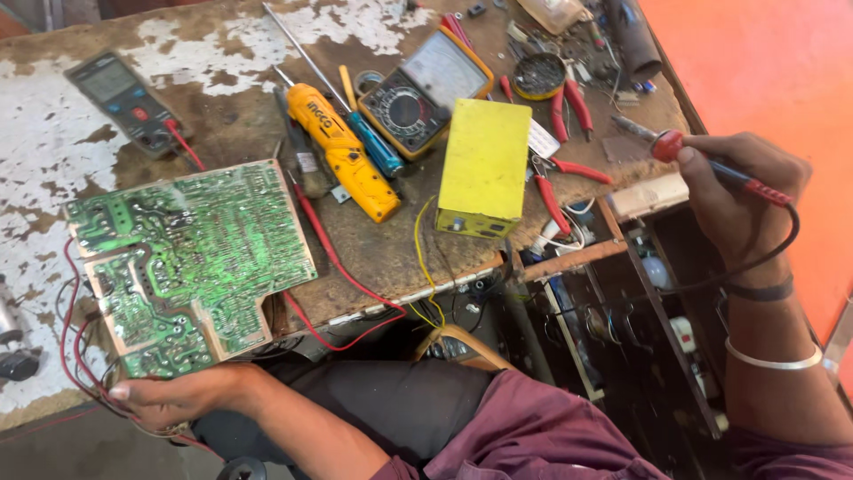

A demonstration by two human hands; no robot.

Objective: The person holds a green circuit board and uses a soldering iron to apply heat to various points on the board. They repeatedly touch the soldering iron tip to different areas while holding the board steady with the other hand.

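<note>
Left hand (182, 397) grips lower edge of green board (187, 262), lower left of frame, resting on surface (53, 133). Right hand (737, 200) clasps soldering iron (702, 160), right of frame. Yellow box (484, 169) centre.

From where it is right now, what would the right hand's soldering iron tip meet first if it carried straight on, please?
Probably the red-handled pliers, up-left of the soldering iron in the right hand; depth is unclear.
</note>
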